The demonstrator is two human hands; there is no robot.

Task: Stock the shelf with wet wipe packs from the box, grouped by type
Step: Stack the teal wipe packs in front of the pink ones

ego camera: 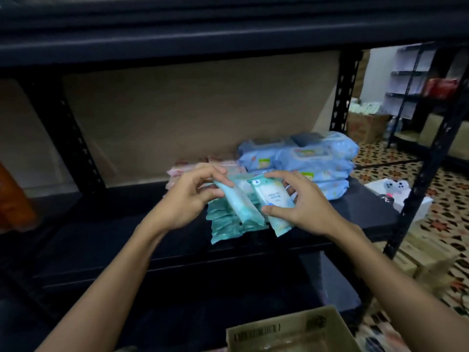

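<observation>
Hiding pink packs [177, 171]: left hand [187, 199].

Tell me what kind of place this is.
Probably a stockroom or small shop's storage area: dark metal shelving holding stacked wet wipe packs, a cardboard box below, more racks and cartons behind.

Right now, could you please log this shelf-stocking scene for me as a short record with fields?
left hand: left hand pinches a teal wipe pack
right hand: right hand grips a second teal pack
below the hands: teal pack stack on the dark shelf
right of it: blue wipe packs, stacked
behind: pink packs, partly hidden
source: cardboard box, bottom edge of view
</observation>
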